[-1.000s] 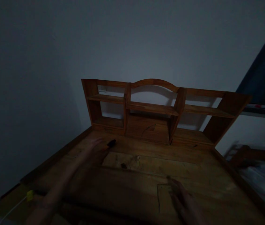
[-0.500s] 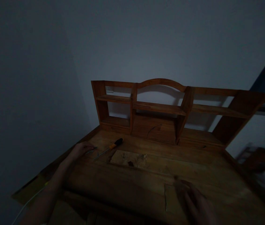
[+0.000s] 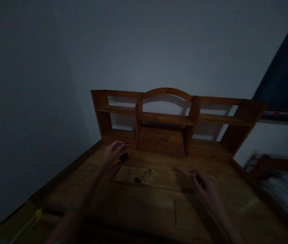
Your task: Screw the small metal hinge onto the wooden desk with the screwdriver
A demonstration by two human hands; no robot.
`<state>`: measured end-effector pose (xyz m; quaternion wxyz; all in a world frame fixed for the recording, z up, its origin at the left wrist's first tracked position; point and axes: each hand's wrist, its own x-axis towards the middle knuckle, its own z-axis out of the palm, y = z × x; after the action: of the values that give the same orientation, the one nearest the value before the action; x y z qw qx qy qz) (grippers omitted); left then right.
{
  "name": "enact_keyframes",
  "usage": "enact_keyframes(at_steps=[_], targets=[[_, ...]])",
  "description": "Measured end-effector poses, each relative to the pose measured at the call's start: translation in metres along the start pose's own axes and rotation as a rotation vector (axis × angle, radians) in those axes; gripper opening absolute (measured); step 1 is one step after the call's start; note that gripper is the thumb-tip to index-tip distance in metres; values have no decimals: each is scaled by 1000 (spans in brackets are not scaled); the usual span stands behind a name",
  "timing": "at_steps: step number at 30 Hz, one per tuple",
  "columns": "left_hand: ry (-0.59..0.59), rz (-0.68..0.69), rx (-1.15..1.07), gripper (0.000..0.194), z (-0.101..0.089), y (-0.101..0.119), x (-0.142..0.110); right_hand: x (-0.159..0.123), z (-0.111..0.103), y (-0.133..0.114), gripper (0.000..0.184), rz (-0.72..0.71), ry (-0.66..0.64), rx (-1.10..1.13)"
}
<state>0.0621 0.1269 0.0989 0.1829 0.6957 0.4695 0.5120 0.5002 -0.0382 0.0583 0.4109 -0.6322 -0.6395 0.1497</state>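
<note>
The room is dim. My left hand (image 3: 112,151) hovers over the back left of a wooden desk (image 3: 225,200), fingertips pinched on a small glinting metal piece (image 3: 126,145). Just below that hand a screwdriver (image 3: 120,158) with an orange and black handle lies on the desk. My right hand (image 3: 204,184) is raised a little above the desk's middle right, fingers loosely curled and apart, with nothing seen in them. A wooden shelf unit (image 3: 168,118) with an arched top stands at the desk's back edge, close in front of my left hand.
A pale worn rectangle (image 3: 146,175) and a square outline (image 3: 184,217) mark the desk top. Another small metal piece (image 3: 89,170) lies at the left. A yellow plug (image 3: 39,214) on a white cable sits at the near left corner. A bed (image 3: 281,189) stands to the right.
My left hand rose from the desk's left side and moved back toward the shelf unit, now pinching a small metal piece. My right hand lifted off the desk and moved forward.
</note>
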Motion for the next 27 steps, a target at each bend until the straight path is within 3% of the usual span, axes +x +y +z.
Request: enact_keyframes(at_steps=[3,5,7,9,11,16,21,27], targets=[[-314,6,-352,38,99,43,-2,49,26,-9,39,-91,-35,168],[-403,-3,-442,34,157,53,-11,68,47,-8,40,-104,-79,259],[-432,-38,-514,29,197,52,-22,76,67,-2,48,-73,-91,385],[-388,-66,-511,27,219,46,-31,75,83,8,58,-25,-122,508],[-346,-100,-521,27,226,40,-38,72,93,18,61,5,-158,606],[-361,-197,-563,30,218,42,-47,68,100,31,50,50,-210,786],[-381,-29,-597,19,215,53,-52,69,93,29,43,95,-215,853],[-361,31,-581,13,218,50,-56,69,89,26,40,54,-188,861]])
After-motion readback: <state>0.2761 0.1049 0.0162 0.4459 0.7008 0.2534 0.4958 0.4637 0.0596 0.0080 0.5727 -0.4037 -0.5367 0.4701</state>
